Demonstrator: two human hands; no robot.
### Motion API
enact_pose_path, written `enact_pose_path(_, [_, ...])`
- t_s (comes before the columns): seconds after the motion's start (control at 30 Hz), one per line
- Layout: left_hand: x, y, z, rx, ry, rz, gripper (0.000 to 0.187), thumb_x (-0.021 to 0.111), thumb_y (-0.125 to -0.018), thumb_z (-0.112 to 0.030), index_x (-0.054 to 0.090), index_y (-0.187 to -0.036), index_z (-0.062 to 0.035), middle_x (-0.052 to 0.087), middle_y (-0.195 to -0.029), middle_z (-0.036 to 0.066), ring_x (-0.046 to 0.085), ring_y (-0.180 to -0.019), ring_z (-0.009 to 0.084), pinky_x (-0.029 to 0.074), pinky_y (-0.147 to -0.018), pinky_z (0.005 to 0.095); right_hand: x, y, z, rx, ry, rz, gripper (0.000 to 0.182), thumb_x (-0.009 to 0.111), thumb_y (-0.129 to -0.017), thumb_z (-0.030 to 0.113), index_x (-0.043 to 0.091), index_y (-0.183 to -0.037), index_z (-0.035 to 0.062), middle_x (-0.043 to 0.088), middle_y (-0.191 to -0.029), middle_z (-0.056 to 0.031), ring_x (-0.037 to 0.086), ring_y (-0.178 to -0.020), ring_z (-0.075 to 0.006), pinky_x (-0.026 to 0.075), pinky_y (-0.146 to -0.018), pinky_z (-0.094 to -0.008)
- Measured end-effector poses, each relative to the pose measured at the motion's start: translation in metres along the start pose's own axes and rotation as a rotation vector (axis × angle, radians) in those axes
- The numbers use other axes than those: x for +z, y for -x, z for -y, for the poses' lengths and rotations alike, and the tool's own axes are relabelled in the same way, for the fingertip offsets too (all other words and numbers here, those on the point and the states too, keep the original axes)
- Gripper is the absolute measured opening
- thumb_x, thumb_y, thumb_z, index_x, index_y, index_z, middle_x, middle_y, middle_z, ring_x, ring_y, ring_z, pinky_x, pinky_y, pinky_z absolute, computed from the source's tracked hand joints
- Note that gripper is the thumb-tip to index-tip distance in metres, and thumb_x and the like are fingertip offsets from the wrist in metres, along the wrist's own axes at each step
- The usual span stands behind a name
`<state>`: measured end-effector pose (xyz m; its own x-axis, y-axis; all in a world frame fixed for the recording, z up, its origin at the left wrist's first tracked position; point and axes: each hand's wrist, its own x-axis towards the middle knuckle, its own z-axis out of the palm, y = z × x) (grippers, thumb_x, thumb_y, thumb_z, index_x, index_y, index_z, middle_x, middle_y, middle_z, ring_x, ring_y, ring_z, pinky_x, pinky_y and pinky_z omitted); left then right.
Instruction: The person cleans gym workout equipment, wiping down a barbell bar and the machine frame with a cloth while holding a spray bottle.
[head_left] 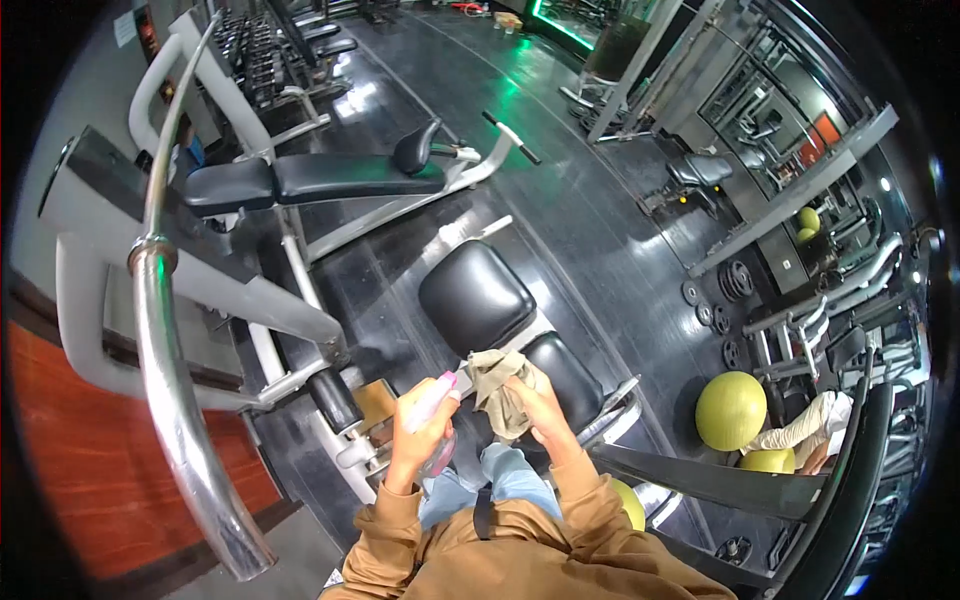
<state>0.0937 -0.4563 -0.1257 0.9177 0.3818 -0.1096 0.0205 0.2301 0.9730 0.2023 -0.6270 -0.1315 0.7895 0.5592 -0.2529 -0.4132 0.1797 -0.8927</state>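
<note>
Beige cloth [496, 398] fills curled right fingers [530, 394]; left fingers [410, 412] wrap bottle [439, 456].

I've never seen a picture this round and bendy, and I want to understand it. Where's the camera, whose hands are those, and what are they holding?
There's no robot here, just a person. The camera is worn on their head, looking forward and down, so you see their own brown sleeves and two bare hands. Things near the edges look curved.

The left hand holds a see-through bottle with a pink top. The right hand holds a crumpled, tan cloth close to two black pads; I can't tell if it touches them.

Around them is a gym: a long black bench, a shiny metal bar and a big yellow-green ball.
</note>
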Motion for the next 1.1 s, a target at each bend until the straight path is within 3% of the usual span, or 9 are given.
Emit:
enact_pose_path(0.17, [0.027, -0.024, 0.006, 0.003, -0.002, 0.042, 0.015, 0.07, -0.093, -0.012, 0.065, -0.086, 0.0011, 0.061, -0.071, 0.001, 0.056, -0.052, 0.0069, 0.043, -0.048, 0.0246, -0.06, -0.007, 0.006, -0.038, 0.027, -0.174, 0.036, 0.062, -0.095, 0.007, 0.058, -0.13, -0.0004, 0.066, -0.12, -0.007, 0.064, -0.107, -0.0159, 0.05, -0.095, -0.0306])
enact_pose_path(0.3, [0.045, -0.042, 0.004, 0.041, -0.054, -0.016, 0.015, 0.07, -0.094, -0.011, 0.066, -0.087, 0.0009, 0.061, -0.072, 0.001, 0.056, -0.052, 0.0066, 0.043, -0.048, 0.0239, -0.079, -0.026, 0.037, -0.046, 0.03, -0.114, 0.037, 0.063, -0.094, 0.008, 0.057, -0.129, -0.0003, 0.067, -0.119, -0.0076, 0.065, -0.107, -0.016, 0.051, -0.095, -0.0311])
enact_pose_path(0.57, [0.082, -0.073, 0.03, 0.039, 0.034, -0.3, 0.014, 0.069, -0.092, -0.006, 0.068, -0.101, 0.0046, 0.061, -0.075, 0.003, 0.055, -0.052, 0.0071, 0.044, -0.048, 0.0237, -0.125, -0.101, 0.072, 0.019, 0.064, 0.142, 0.039, 0.069, -0.092, 0.01, 0.057, -0.128, 0.001, 0.066, -0.116, -0.0078, 0.064, -0.108, -0.0158, 0.05, -0.096, -0.0311])
enact_pose_path(0.67, [0.102, -0.082, 0.024, 0.036, 0.059, -0.412, 0.012, 0.067, -0.093, -0.005, 0.067, -0.1, 0.0053, 0.062, -0.08, 0.004, 0.055, -0.053, 0.0079, 0.044, -0.049, 0.0245, -0.135, -0.13, 0.075, 0.083, 0.062, 0.203, 0.037, 0.071, -0.092, 0.01, 0.058, -0.125, 0.0012, 0.066, -0.115, -0.0055, 0.063, -0.105, -0.0129, 0.05, -0.094, -0.0287])
enact_pose_path(0.97, [0.133, -0.072, -0.013, 0.141, -0.103, -0.603, 0.009, 0.063, -0.094, -0.006, 0.062, -0.09, 0.002, 0.062, -0.075, 0.005, 0.057, -0.051, 0.0105, 0.044, -0.048, 0.0259, -0.103, -0.192, 0.095, 0.06, 0.116, 0.567, 0.036, 0.075, -0.09, 0.005, 0.059, -0.122, 0.0014, 0.066, -0.11, -0.0031, 0.062, -0.102, -0.0102, 0.051, -0.091, -0.0257])
enact_pose_path(1.1, [0.133, -0.07, -0.024, 0.162, -0.085, -0.655, 0.006, 0.064, -0.094, -0.003, 0.064, -0.094, 0.0032, 0.058, -0.074, 0.003, 0.055, -0.052, 0.0081, 0.043, -0.048, 0.0241, -0.073, -0.195, 0.11, 0.005, 0.146, 0.649, 0.051, 0.083, -0.083, 0.007, 0.056, -0.127, 0.0021, 0.064, -0.113, -0.004, 0.061, -0.106, -0.0116, 0.049, -0.095, -0.0278])
